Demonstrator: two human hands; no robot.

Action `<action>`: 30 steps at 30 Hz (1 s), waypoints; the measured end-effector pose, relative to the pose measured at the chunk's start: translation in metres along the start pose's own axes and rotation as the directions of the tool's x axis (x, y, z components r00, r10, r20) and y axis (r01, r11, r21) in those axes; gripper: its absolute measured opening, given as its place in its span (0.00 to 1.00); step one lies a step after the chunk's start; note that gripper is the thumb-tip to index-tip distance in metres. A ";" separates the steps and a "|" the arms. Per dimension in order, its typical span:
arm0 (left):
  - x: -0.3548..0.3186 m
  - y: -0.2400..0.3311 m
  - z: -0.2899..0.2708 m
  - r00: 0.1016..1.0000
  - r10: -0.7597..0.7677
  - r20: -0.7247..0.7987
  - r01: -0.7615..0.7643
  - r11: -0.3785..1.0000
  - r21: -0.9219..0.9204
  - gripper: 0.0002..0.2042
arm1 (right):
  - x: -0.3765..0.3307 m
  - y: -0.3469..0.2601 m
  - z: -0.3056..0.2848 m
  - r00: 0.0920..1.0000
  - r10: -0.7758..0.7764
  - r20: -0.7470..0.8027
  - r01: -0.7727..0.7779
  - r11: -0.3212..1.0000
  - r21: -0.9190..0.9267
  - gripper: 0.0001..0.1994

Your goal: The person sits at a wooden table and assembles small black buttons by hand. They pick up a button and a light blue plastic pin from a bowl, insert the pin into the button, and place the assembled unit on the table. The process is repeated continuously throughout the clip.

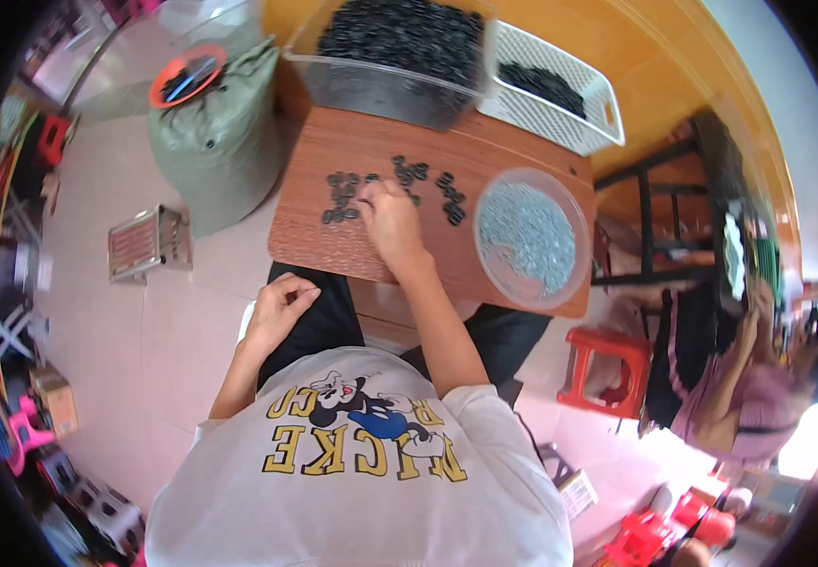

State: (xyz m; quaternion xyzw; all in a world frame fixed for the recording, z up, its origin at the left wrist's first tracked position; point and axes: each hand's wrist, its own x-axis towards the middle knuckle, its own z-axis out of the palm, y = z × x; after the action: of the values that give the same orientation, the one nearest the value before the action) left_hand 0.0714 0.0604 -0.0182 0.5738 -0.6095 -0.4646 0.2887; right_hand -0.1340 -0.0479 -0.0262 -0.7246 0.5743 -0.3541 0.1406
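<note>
Head view, right hand (388, 219): fingers spread flat on the wooden board (333, 241), pressing among small black rings (343, 194), likely sorting them.
Left hand (280, 307): loosely curled at the knee, holding nothing I can see.
Round bowl (532, 236): grey bits, within reach.
Clear bin (390, 57): more black pieces behind.

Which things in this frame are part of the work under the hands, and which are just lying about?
In the job:
right hand on the small black parts spread on the wooden table
clear bin of black parts
white basket
round bowl of grey pieces
left hand, resting on the lap

Lying about:
green sack
red stool
</note>
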 end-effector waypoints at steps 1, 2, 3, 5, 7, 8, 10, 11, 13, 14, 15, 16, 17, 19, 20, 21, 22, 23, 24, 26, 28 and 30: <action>0.000 0.005 0.003 1.000 0.011 -0.003 -0.012 0.999 -0.049 0.06 | -0.004 0.000 0.002 0.999 -0.007 -0.034 0.009 0.997 0.080 0.06; 0.001 0.011 0.006 1.000 0.022 -0.004 -0.022 0.995 -0.097 0.05 | -0.009 0.001 0.005 0.997 -0.011 -0.072 0.022 0.988 0.156 0.05; 0.002 0.015 0.009 1.000 0.024 -0.014 -0.026 0.989 -0.145 0.05 | -0.013 0.004 0.002 0.994 -0.021 -0.107 0.046 0.971 0.236 0.05; 0.009 0.022 0.017 0.997 0.067 0.031 -0.060 0.983 -0.176 0.04 | -0.029 -0.008 -0.023 0.990 0.115 -0.085 -0.073 0.918 0.391 0.05; 0.015 0.051 0.025 0.988 0.136 0.070 -0.118 0.969 -0.216 0.03 | -0.054 -0.011 -0.038 0.971 0.232 -0.053 -0.173 0.840 0.515 0.05; 0.018 0.063 0.032 0.985 0.122 0.120 -0.087 0.960 -0.264 0.03 | -0.071 -0.008 -0.044 0.957 0.287 -0.033 -0.219 0.798 0.561 0.05; 0.027 0.090 0.044 0.961 0.201 0.192 -0.162 0.967 -0.198 0.04 | -0.102 0.000 -0.056 0.913 0.405 0.056 -0.314 0.607 0.730 0.05; 0.033 0.102 0.052 0.944 0.238 0.228 -0.202 0.965 -0.170 0.04 | -0.118 0.007 -0.060 0.880 0.456 0.132 -0.354 0.444 0.823 0.05; 0.046 0.126 0.071 0.887 0.347 0.305 -0.327 0.938 -0.117 0.05 | -0.145 0.016 -0.069 0.828 0.523 0.204 -0.348 0.193 0.917 0.06; 0.052 0.138 0.080 0.867 0.355 0.350 -0.349 0.933 -0.085 0.06 | -0.158 0.019 -0.073 0.807 0.556 0.198 -0.316 0.124 0.941 0.06; 0.058 0.146 0.092 0.846 0.360 0.393 -0.370 0.927 -0.053 0.06 | -0.167 0.022 -0.077 0.785 0.587 0.197 -0.281 0.055 0.958 0.07; 0.064 0.153 0.106 0.836 0.362 0.412 -0.389 0.921 -0.021 0.06 | -0.174 0.022 -0.081 0.785 0.594 0.176 -0.258 0.054 0.965 0.07; 0.070 0.160 0.120 0.826 0.364 0.430 -0.407 0.913 0.010 0.06 | -0.180 0.022 -0.086 0.784 0.600 0.157 -0.235 0.053 0.971 0.07; 0.082 0.170 0.146 0.808 0.373 0.457 -0.442 0.896 0.050 0.07 | -0.189 0.025 -0.093 0.776 0.612 0.150 -0.198 0.010 0.980 0.08; 0.088 0.170 0.158 0.799 0.380 0.466 -0.456 0.888 0.057 0.07 | -0.193 0.027 -0.095 0.769 0.618 0.164 -0.184 -0.031 0.982 0.08; 0.095 0.167 0.170 0.788 0.389 0.477 -0.471 0.880 0.061 0.07 | -0.197 0.030 -0.097 0.761 0.624 0.176 -0.169 -0.071 0.983 0.08; 0.102 0.164 0.182 0.760 0.426 0.491 -0.530 0.844 0.089 0.07 | -0.201 0.033 -0.099 0.760 0.627 0.169 -0.178 -0.048 0.983 0.08; 0.105 0.162 0.191 0.746 0.417 0.519 -0.536 0.839 0.097 0.07 | -0.205 0.038 -0.099 0.760 0.629 0.163 -0.189 -0.026 0.982 0.09; 0.106 0.163 0.199 0.732 0.407 0.547 -0.541 0.834 0.104 0.06 | -0.209 0.042 -0.099 0.759 0.631 0.158 -0.201 -0.003 0.980 0.09; 0.110 0.157 0.213 0.687 0.449 0.572 -0.598 0.796 0.093 0.06 | -0.216 0.046 -0.101 0.762 0.632 0.143 -0.186 0.001 0.983 0.10; 0.112 0.152 0.224 0.618 0.548 0.564 -0.689 0.722 0.054 0.05 | -0.222 0.049 -0.102 0.759 0.638 0.131 -0.170 0.001 0.985 0.11; 0.116 0.152 0.230 0.509 0.604 0.613 -0.797 0.601 0.069 0.05 | -0.226 0.052 -0.103 0.753 0.648 0.118 -0.152 -0.003 0.988 0.12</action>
State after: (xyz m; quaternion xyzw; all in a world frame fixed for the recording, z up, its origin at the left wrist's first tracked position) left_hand -0.2174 -0.0115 0.0048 0.1594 -0.9155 -0.3287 0.1685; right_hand -0.2615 0.1681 -0.0641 -0.1643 0.4023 -0.7086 0.5559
